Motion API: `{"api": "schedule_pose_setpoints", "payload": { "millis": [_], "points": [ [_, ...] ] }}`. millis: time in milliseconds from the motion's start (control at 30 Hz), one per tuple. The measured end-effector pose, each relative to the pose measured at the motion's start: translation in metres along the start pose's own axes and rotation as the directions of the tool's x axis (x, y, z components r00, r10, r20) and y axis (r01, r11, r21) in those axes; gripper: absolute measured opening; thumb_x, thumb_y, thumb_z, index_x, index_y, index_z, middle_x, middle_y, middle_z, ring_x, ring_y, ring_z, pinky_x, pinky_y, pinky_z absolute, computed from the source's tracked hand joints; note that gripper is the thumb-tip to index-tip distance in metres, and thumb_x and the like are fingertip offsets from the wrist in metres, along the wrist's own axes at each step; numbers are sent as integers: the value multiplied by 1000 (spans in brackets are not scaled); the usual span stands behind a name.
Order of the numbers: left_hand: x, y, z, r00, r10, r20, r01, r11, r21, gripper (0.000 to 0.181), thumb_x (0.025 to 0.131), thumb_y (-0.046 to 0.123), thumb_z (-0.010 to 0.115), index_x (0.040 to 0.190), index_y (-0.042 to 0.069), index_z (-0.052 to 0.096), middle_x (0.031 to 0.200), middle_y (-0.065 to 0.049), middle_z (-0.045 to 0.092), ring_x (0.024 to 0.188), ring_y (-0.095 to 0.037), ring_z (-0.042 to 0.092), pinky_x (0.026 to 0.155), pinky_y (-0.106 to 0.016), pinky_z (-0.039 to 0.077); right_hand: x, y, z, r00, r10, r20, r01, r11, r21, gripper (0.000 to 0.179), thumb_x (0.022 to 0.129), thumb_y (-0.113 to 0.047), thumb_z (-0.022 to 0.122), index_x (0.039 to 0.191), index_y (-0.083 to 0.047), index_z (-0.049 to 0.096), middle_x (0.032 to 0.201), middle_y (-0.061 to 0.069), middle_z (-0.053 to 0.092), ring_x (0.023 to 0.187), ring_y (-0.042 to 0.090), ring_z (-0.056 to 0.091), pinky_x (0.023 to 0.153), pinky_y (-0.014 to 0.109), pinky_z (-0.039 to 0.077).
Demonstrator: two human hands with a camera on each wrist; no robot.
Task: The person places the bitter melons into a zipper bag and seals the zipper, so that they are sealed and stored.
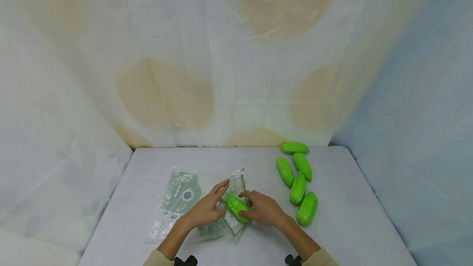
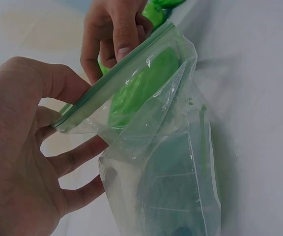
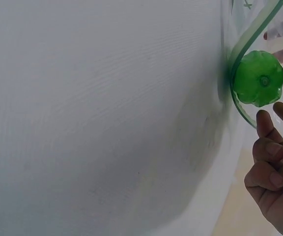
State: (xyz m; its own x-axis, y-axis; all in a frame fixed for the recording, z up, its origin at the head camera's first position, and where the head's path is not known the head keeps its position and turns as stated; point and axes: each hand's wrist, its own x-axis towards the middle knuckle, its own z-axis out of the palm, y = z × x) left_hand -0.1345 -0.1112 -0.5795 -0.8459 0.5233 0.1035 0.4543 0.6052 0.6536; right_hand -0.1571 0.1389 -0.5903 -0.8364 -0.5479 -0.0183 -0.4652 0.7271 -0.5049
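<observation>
A clear zip bag (image 2: 146, 142) with a green seal strip has its mouth turned toward my right hand. My left hand (image 2: 28, 132) pinches the strip between thumb and forefinger, its other fingers behind the plastic. Inside the mouth lies a glossy green ridged gourd (image 1: 236, 206), its round end showing in the right wrist view. Above that end is my right hand (image 1: 264, 209), thumb and forefinger spread to either side, fingertips right at the gourd. The other fingers of that hand (image 3: 276, 177) bend inward.
Several more green gourds (image 1: 285, 171) lie to the right on the white table (image 1: 351, 216). Left of my hands, a flat clear bag with a green print (image 1: 181, 192) spreads over the tabletop. A patterned curtain (image 1: 221, 73) rises behind the far edge.
</observation>
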Motion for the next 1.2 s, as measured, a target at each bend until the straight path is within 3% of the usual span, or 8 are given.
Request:
{"api": "schedule_pose_setpoints", "payload": {
  "millis": [233,533,800,1200],
  "points": [
    [-1,0,0,1000,-1,-1,1,1000,-9,79,91,11,64,159,2,25,168,0,14,124,-27,59,94,-43,50,0,-2,-2,1000,-23,14,22,998,54,56,89,-52,70,136,-24,58,93,-8,61,71,3,51,59,25,43],
    [1,-2,0,1000,19,-3,-19,1000,-3,79,90,11,64,158,-2,26,167,-10,17,133,-30,51,90,-40,49,0,-3,-4,997,-74,36,70,991,110,43,94,-44,67,131,-23,62,94,-6,64,73,3,54,62,25,45],
    [1,-1,-1,1000,-13,7,13,1000,-2,80,89,11,63,159,1,25,168,-6,15,134,-27,50,92,-40,49,2,-6,-4,996,-79,39,73,987,140,38,96,-37,65,131,-23,61,95,-11,64,74,2,55,64,24,47],
    [3,-3,0,1000,18,-6,-18,1000,3,80,88,7,63,157,-4,25,167,-10,17,139,-28,44,89,-35,48,2,-10,-5,996,-82,40,74,982,172,36,99,-31,62,134,-22,59,99,-9,69,74,1,58,64,24,48]
  ]
}}
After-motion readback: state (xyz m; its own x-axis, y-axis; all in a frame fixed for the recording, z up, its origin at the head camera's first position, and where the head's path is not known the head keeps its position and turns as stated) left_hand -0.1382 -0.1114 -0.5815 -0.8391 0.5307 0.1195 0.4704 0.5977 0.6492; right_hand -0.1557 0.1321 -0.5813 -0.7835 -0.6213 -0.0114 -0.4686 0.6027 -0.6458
